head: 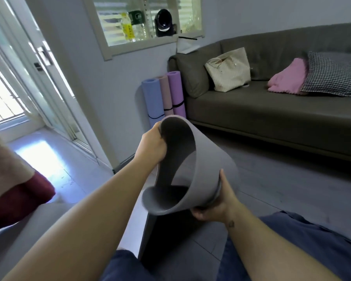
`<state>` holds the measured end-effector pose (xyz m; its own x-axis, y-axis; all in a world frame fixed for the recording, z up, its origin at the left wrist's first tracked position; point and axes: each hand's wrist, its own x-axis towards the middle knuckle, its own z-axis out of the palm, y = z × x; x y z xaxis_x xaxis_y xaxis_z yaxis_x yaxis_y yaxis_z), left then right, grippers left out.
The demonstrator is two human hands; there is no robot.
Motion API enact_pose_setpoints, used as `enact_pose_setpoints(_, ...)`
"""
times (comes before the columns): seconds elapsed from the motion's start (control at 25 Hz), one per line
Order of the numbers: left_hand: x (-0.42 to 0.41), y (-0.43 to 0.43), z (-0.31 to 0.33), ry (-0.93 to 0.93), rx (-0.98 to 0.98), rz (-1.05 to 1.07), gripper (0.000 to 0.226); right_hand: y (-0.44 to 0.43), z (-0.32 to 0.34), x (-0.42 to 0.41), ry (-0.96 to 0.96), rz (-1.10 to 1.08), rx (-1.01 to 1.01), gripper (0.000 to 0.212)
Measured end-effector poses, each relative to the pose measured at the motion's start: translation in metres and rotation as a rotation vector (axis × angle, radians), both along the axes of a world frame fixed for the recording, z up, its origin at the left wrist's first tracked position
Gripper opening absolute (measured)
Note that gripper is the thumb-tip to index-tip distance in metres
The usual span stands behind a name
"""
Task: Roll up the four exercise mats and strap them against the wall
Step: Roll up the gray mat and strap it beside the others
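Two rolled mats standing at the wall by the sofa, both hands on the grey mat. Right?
Wrong count: three rolled mats stand at the wall beside the sofa, not two: a blue mat, a pink mat and a purple mat, as the head view shows. The left hand and right hand do both hold the grey mat.

Grey mat (209, 159): loosely curled, held up between both hands.
Left hand (153, 146): grips its far edge.
Right hand (218, 207): holds its near edge.
Rolled mats (164, 96): three, upright against the wall, strapped.
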<state>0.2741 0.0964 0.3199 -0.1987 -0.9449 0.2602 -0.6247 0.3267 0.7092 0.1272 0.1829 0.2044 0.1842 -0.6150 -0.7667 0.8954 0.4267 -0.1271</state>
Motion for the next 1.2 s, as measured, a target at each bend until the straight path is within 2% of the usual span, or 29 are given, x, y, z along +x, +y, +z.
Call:
enact_pose_setpoints(0.08, 0.01, 0.005, 0.005, -0.005, -0.023, -0.007, 0.036, -0.013, 0.014, -0.002, 0.026, -0.051, -0.007, 0.083)
enact_pose_setpoints(0.16, 0.024, 0.01, 0.006, -0.087, -0.046, -0.045, 0.034, -0.024, 0.036, -0.01, 0.139, -0.083, -0.052, 0.067)
enact_pose_setpoints(0.24, 0.043, 0.012, 0.002, -0.217, -0.077, -0.126, 0.026, -0.031, 0.068, -0.026, 0.355, -0.06, -0.12, 0.051)
enact_pose_setpoints(0.32, 0.065, 0.015, -0.006, -0.38, 0.018, -0.31, 0.019, -0.036, 0.105, -0.051, 0.625, -0.025, -0.174, 0.046)
enact_pose_setpoints(0.36, 0.073, 0.016, -0.012, -0.502, 0.124, -0.435, 0.032, -0.041, 0.118, -0.064, 0.792, 0.013, -0.196, 0.047)
enact_pose_setpoints(0.4, 0.078, 0.016, -0.018, -0.644, 0.253, -0.544, 0.054, -0.043, 0.131, -0.075, 0.975, 0.067, -0.219, 0.052)
enact_pose_setpoints(0.48, 0.079, 0.021, -0.027, -0.83, 0.502, -0.617, 0.098, -0.052, 0.143, -0.088, 1.306, 0.154, -0.288, 0.068)
enact_pose_setpoints(0.56, 0.075, 0.022, -0.027, -0.923, 0.617, -0.585, 0.113, -0.059, 0.153, -0.089, 1.55, 0.236, -0.378, 0.079)
enact_pose_setpoints(0.64, 0.07, 0.022, -0.018, -1.076, 0.608, -0.542, 0.115, -0.065, 0.162, -0.088, 1.825, 0.376, -0.468, 0.082)
enact_pose_setpoints(0.72, 0.062, 0.02, 0.001, -1.154, 0.487, -0.467, 0.111, -0.067, 0.176, -0.087, 2.088, 0.597, -0.65, 0.078)
enact_pose_setpoints(0.8, 0.051, 0.015, 0.024, -1.035, 0.271, -0.395, 0.1, -0.062, 0.187, -0.082, 2.301, 0.86, -0.782, 0.078)
enact_pose_setpoints(0.88, 0.039, 0.01, 0.044, -0.906, 0.003, -0.281, 0.096, -0.056, 0.192, -0.073, 2.568, 1.039, -0.748, 0.074)
enact_pose_setpoints(1.0, 0.021, 0.008, 0.064, -0.94, -0.403, -0.082, 0.096, -0.047, 0.197, -0.066, 3.05, 1.086, -0.685, 0.056)
enact_pose_setpoints(1.08, 0.012, 0.004, 0.075, -1.009, -0.547, -0.027, 0.095, -0.041, 0.203, -0.079, 3.311, 0.918, -0.639, 0.047)
enact_pose_setpoints(1.2, 0.005, -0.006, 0.093, -0.967, -0.578, 0.004, 0.095, -0.04, 0.219, -0.112, 3.547, 0.171, -0.81, 0.036)
